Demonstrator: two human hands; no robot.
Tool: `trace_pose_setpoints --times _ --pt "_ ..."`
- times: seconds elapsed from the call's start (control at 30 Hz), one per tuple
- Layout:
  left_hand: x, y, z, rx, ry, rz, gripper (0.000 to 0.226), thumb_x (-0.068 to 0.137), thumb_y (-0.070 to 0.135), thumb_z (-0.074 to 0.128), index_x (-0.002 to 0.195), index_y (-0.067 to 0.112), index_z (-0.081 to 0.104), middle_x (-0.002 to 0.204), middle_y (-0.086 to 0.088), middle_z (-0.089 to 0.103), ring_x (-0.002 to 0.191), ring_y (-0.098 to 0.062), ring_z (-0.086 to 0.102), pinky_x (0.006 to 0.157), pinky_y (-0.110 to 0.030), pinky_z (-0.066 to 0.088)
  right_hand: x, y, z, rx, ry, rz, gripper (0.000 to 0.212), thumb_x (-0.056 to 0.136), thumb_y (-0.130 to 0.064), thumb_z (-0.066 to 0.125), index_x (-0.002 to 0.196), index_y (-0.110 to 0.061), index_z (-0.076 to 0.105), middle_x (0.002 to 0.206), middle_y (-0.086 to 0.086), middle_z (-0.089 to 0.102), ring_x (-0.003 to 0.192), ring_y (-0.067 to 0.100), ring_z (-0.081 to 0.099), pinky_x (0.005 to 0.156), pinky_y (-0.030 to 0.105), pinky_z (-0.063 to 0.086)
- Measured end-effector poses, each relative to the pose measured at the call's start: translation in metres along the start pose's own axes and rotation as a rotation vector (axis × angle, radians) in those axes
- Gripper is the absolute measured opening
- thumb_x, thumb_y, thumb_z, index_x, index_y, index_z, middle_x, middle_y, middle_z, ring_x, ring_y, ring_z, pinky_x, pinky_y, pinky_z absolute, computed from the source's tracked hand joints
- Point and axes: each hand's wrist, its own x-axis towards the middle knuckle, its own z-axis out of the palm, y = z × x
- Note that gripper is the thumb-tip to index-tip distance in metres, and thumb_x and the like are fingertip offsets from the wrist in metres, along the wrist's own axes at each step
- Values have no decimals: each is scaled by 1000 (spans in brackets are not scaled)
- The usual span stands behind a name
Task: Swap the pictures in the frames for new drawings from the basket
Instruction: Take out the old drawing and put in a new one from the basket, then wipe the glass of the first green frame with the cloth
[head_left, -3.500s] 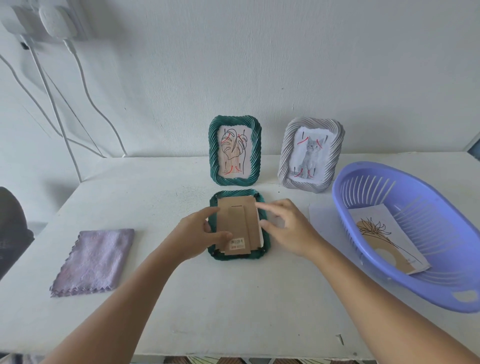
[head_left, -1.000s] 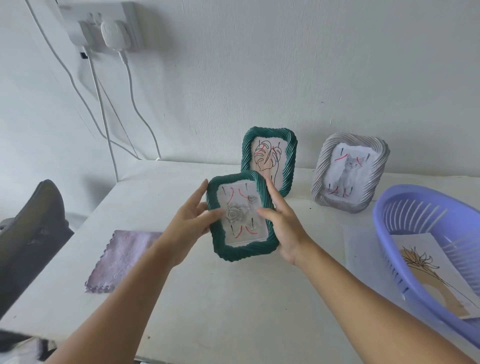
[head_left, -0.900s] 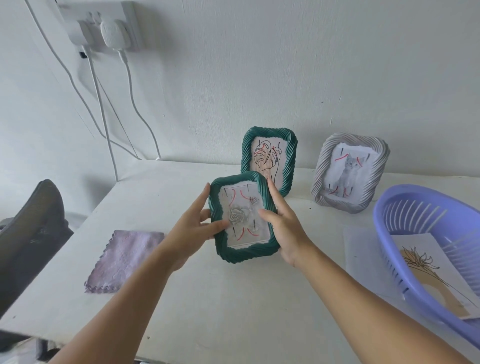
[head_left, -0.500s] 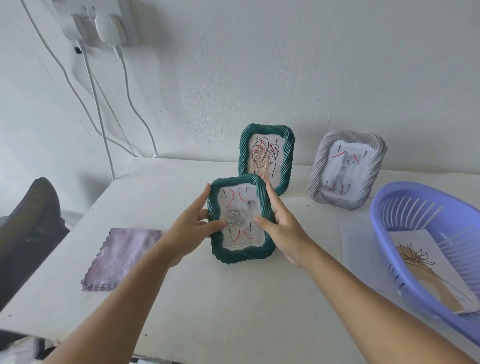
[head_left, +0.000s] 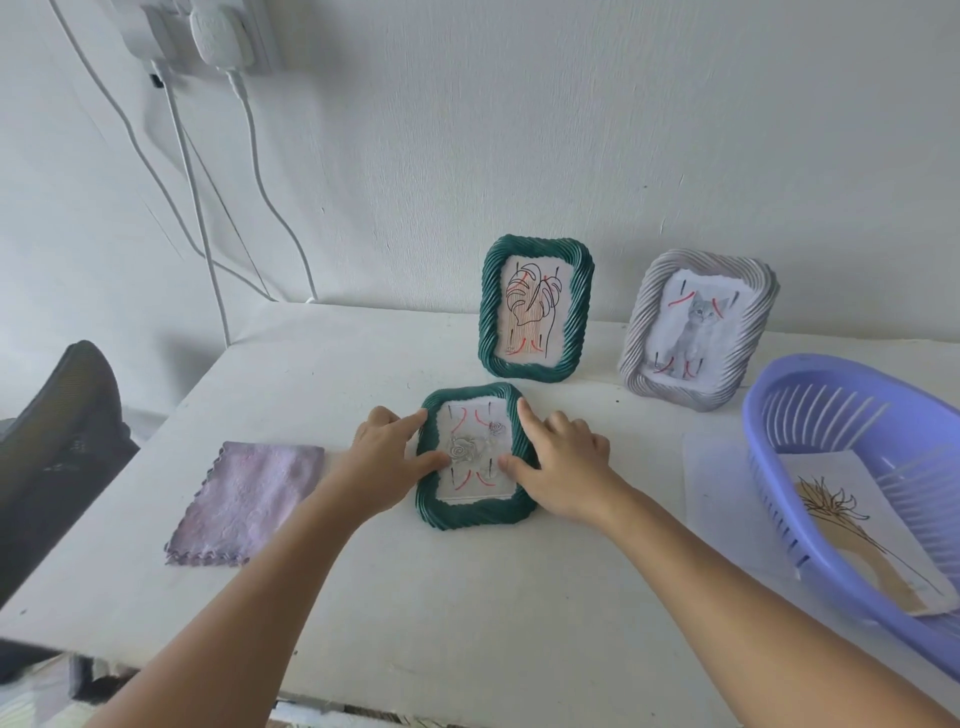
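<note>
Fingers (head_left: 410, 423) flank green frame (head_left: 475, 514), prob. gripping.

The dark green frame with twisted rope-like ribs (head_left: 475, 512) looks matt, and its clear front pane (head_left: 470, 457) is glossy. The lilac cloth with scalloped edge (head_left: 247, 501) is fuzzy, the slotted purple plastic basket (head_left: 779, 415) smooth, the white surface (head_left: 467, 623) matt.

Home: wall socket (head_left: 208, 31), white table (head_left: 467, 597).

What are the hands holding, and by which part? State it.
The green frame with the rose drawing: left hand on its left edge, right hand on its right edge, thumbs over the glass.
</note>
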Motion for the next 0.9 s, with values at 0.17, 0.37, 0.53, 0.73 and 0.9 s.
trace_pose_setpoints --times 0.17,0.37,0.53,0.73,0.9 --pt "-1 -1 3 51 -18 -5 78 93 59 60 158 30 31 122 -2 44 122 -26 46 108 -41 41 0 3 7 -32 10 -3 81 96 -70 36 161 -33 6 128 4 34 126 29 32 111 45 22" --pt "-17 -4 -9 108 130 -8 73 96 62 51 158 30 28 125 -6 50 120 -27 47 99 -42 46 1 6 9 -3 16 11 80 95 -71 36 161 -37 7 131 2 34 127 28 32 113 43 22" --pt "-45 -30 -36 424 359 -183 70 101 50 47 159 16 26 123 -18 53 112 -39 49 85 -44 44 1 6 10 5 17 6 79 95 -71 35 161 -37 7 130 2 34 127 27 32 113 43 22" --pt "-60 -53 -37 542 188 -385 71 102 54 34 160 18 17 146 -19 41 129 -39 45 98 -46 42 -1 6 9 0 15 7 78 95 -70 36 161 -38 7 128 1 34 126 27 33 113 43 21" --pt "-59 -59 -30 498 171 -369 59 107 43 24 159 17 24 140 -18 44 123 -40 51 85 -45 47 0 6 8 3 5 4 78 95 -71 35 161 -38 7 129 2 34 127 27 33 113 44 21"
